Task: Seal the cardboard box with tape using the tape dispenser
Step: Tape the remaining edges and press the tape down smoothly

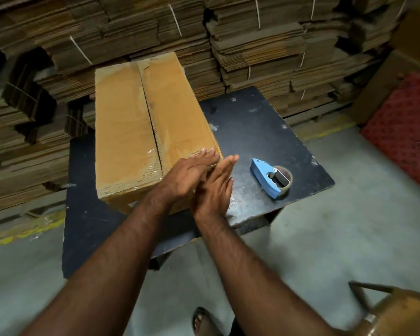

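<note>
Stacks of flat cardboard point(252, 44) rise behind the box point(141, 127), which stands on the dark surface point(252, 132) and takes up its left half. The box is the landmark here: its flaps are closed, and clear tape glints along the centre seam and over the near edge, so the main strip looks laid already. What seems left, as a judgement, is pressing the tape end down firmly at the near right corner and perhaps adding strips across the ends; the far end is too dim to tell. The dispenser point(270, 178), blue with a brown roll, lies on the surface to the right of the box, near its front corner, apart from both hands. The left hand point(187, 173) rests flat on the box top at that near right corner, fingers point(204, 154) straight and close together, pressing down. The right hand point(215, 187) lies against the right side of the same corner, fingers extended and together, holding nothing.
</note>
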A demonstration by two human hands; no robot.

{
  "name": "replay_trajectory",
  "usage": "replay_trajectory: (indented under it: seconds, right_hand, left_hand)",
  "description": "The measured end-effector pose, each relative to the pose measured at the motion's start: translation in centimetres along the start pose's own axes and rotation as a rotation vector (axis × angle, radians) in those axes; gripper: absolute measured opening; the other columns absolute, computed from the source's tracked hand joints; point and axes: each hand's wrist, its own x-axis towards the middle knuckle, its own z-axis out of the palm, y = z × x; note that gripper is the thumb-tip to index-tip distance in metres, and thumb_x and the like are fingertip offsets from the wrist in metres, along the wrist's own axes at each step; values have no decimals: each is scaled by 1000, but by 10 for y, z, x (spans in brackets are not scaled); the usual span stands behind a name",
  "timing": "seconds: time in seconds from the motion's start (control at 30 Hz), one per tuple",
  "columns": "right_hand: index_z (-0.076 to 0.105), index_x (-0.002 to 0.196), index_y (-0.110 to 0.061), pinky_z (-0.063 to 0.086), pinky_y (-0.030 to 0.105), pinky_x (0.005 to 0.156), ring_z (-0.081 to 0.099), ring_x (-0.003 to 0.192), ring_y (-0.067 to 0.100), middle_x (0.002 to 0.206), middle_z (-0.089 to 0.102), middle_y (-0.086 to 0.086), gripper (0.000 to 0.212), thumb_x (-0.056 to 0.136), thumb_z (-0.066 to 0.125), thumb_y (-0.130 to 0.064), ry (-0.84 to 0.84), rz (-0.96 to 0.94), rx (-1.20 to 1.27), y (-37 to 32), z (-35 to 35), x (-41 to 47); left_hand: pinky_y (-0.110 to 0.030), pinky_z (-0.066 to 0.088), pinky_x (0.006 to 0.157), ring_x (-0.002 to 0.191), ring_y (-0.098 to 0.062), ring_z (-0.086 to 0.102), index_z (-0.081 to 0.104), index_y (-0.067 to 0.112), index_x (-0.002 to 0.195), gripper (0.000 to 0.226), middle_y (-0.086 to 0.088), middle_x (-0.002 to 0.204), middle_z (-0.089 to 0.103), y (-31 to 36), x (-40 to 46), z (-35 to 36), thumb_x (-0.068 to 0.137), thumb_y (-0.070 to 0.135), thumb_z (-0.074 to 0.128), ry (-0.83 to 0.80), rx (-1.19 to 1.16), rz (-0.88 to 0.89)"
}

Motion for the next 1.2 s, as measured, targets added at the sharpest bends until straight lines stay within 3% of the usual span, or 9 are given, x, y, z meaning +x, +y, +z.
replay_trajectory:
  seconds: [0.07, 0.2, 0.33, 0.43, 0.53, 0.73, 0.93, 1.03, 1.2]
  right_hand:
    - [-1, 153, 9, 22, 38, 118, 4, 152, 26, 163, -3, 25, 95, 95, 60, -37, -15, 64, -42, -4, 11, -1]
    - [-23, 152, -3, -13, 43, 116, -22, 148, 17, 163, -21, 13, 126, 81, 68, -53, -204, -2, -68, 9, 4, -32]
    - [-5, 157, -15, 15, 43, 122, 12, 151, 20, 165, 11, 5, 111, 79, 74, -27, -108, 6, 235, 12, -28, -13]
    - [27, 147, -20, 43, 35, 96, 51, 126, 30, 142, 50, 8, 79, 80, 66, -9, -219, 14, 311, 12, -40, 22]
    - [41, 139, -21, 40, 24, 77, 61, 108, 29, 118, 64, 9, 67, 78, 61, -2, -340, -37, 261, 22, -49, 46]
    - [50, 139, -37, 48, 22, 93, 60, 113, 3, 123, 67, -13, 49, 93, 60, -48, -507, -383, 330, 55, -81, 69]
    - [60, 133, -34, 39, 24, 67, 69, 87, 22, 100, 76, -2, 67, 90, 28, -75, -262, -671, -1, 62, -75, 96]
    - [57, 135, -31, 50, 29, 67, 70, 82, 27, 96, 75, 0, 77, 89, 18, -79, -253, -735, -21, 67, -73, 101]
    - [57, 128, -30, 56, 37, 79, 69, 94, 20, 104, 74, -5, 76, 80, 38, -85, -370, -713, 39, 65, -74, 103]
  left_hand:
    - [-33, 18, 123, 144, 4, 25, 56, 26, 140, 41, 13, 153, 41, 1, 2, -1, 101, 40, 49, 0, -93, -31]
    - [-36, 21, 122, 144, 0, 28, 54, 22, 142, 48, 10, 153, 42, 4, -4, -4, 99, 41, 53, 1, -66, -52]
    - [-13, 19, 110, 145, -3, 27, 52, 20, 143, 41, 11, 152, 41, 7, -5, -3, 104, 33, 48, 3, -95, -37]
    - [-10, 13, 110, 146, -3, 23, 52, 17, 143, 39, 9, 154, 38, 6, -4, -2, 106, 27, 43, 7, -56, -4]
    - [-18, 7, 118, 148, -6, 21, 51, 19, 144, 39, 8, 155, 36, 7, -5, -2, 107, 20, 36, 18, 76, 34]
    - [-26, 16, 121, 146, -4, 26, 58, 22, 139, 42, 10, 154, 41, 1, -6, -2, 103, 10, 40, 65, 26, 33]
    - [-38, 26, 120, 143, -2, 31, 58, 27, 139, 47, 14, 152, 43, -5, -2, 2, 99, 8, 40, 134, 12, 18]
    - [-41, 28, 120, 144, -3, 31, 57, 30, 138, 49, 14, 152, 42, -5, -1, 0, 98, 9, 40, 115, 20, -3]
    - [-44, 29, 119, 144, -7, 32, 57, 29, 138, 49, 9, 153, 42, 1, -6, 0, 95, 16, 40, 106, 23, -31]
